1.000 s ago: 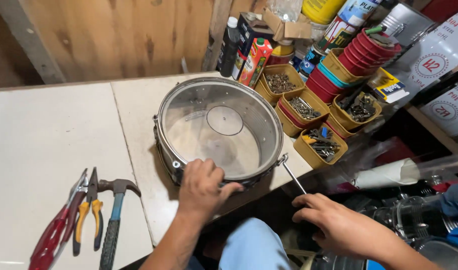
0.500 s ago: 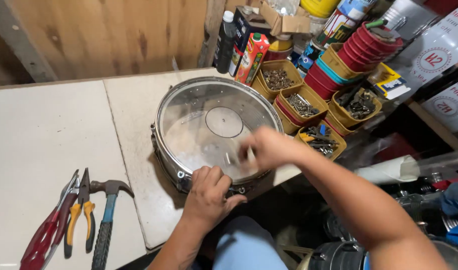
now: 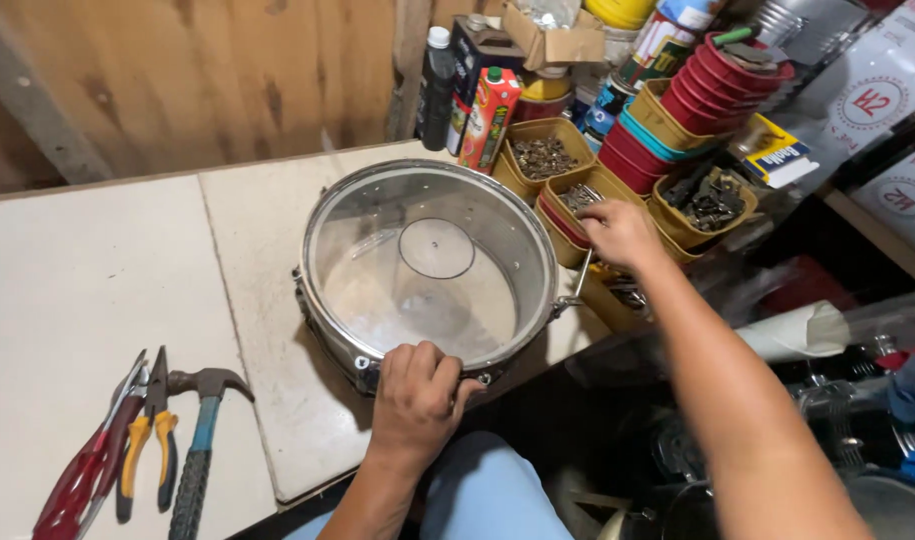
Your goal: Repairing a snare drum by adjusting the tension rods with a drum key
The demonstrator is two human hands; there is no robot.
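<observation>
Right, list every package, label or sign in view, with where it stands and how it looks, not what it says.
Juice carton: behind the drum, upright, red, orange and green, green cap.
Dark bottle: left of the carton, white cap.
Cardboard box: top centre, brown, open flaps.
Yellow and blue packet: right of the stacked red bowls, flat.
White boxes: top right, red round marks.
Labelled can: top, blue, white and red.
</observation>
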